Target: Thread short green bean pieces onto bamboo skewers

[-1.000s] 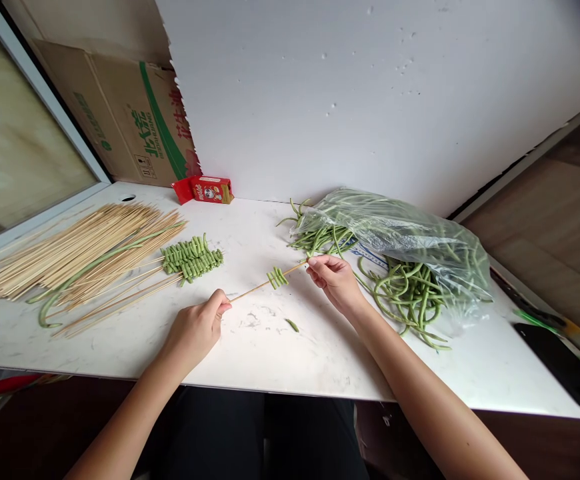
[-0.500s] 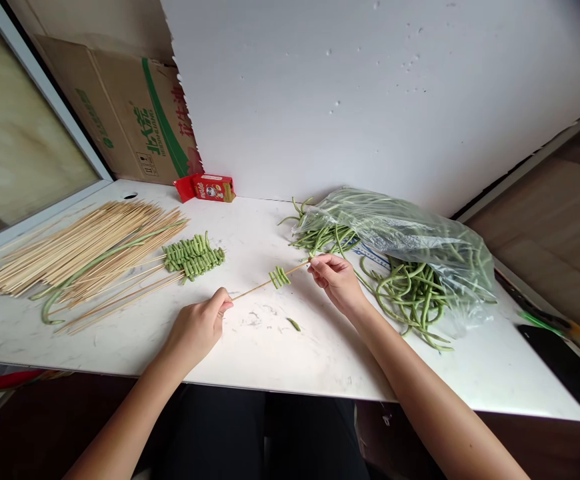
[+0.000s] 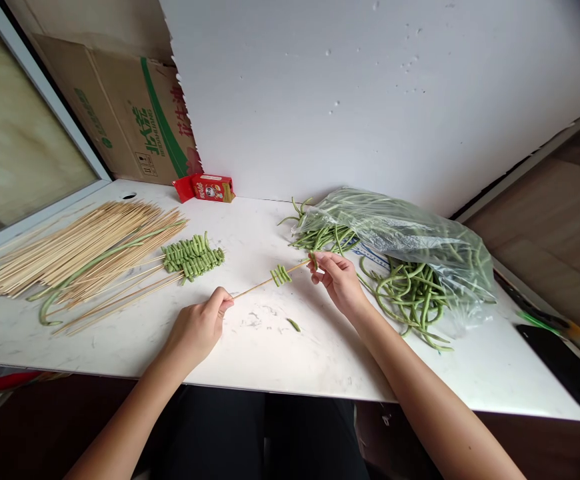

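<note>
My left hand (image 3: 200,327) is closed on the lower left end of a thin wooden skewer (image 3: 254,289), held slanting up to the right above the table. Several short green bean pieces (image 3: 281,275) sit across the skewer in a row. At its far end, my right hand (image 3: 337,281) pinches another green bean piece (image 3: 313,261), which is at the skewer's tip. One loose bean piece (image 3: 293,325) lies on the table below. Left of my hands, several skewers packed with bean pieces (image 3: 193,257) lie side by side.
A large pile of bare skewers (image 3: 80,247) covers the left, with a long bean (image 3: 50,300) over it. On the right, long beans (image 3: 415,293) spill from a clear plastic bag (image 3: 400,220). A red box (image 3: 213,188) stands behind; a black phone (image 3: 565,367) lies far right.
The bean piece in my right fingers now shows at the skewer's tip, and those fingers have shifted slightly right. My left hand keeps its hold with hardly any movement.
</note>
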A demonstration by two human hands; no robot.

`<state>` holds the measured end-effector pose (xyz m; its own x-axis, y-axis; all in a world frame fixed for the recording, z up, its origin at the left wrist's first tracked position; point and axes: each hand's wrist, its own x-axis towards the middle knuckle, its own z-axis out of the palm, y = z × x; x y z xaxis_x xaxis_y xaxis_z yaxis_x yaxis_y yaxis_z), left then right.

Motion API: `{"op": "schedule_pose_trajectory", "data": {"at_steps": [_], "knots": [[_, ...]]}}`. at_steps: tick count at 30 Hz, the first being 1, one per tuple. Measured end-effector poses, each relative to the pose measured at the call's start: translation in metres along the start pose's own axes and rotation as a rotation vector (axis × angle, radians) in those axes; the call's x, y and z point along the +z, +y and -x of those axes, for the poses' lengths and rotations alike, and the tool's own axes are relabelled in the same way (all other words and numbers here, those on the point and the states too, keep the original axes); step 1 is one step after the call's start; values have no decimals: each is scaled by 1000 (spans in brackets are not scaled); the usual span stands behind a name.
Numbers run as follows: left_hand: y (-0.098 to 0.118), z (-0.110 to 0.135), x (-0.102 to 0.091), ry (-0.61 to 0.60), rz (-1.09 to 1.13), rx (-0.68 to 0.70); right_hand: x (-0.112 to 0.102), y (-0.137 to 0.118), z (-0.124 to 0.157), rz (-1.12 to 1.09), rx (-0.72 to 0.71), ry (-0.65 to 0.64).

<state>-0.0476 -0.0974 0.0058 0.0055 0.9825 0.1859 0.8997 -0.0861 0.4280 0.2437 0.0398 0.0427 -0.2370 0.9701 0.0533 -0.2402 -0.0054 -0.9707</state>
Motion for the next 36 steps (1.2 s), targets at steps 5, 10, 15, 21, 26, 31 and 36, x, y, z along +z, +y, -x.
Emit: {"op": "schedule_pose_trajectory", "data": {"at_steps": [5, 10, 15, 21, 26, 31, 36], "knots": [[-3, 1, 3, 6, -23, -10, -1, 5, -1, 24, -12, 49], [-5, 1, 5, 25, -45, 17, 1, 15, -3, 26, -30, 86], [-4, 1, 5, 43, -63, 24, 8, 17, 0, -19, -14, 110], [-1, 1, 4, 54, -62, 39, 15, 18, 4, -28, -19, 130], [0, 2, 7, 82, -56, 64, 25, 22, 10, 48, -52, 81], [1, 2, 8, 91, -50, 88, 29, 25, 13, 48, -51, 95], [3, 3, 9, 134, -93, 130, 33, 28, 19, 104, -57, 32]]}}
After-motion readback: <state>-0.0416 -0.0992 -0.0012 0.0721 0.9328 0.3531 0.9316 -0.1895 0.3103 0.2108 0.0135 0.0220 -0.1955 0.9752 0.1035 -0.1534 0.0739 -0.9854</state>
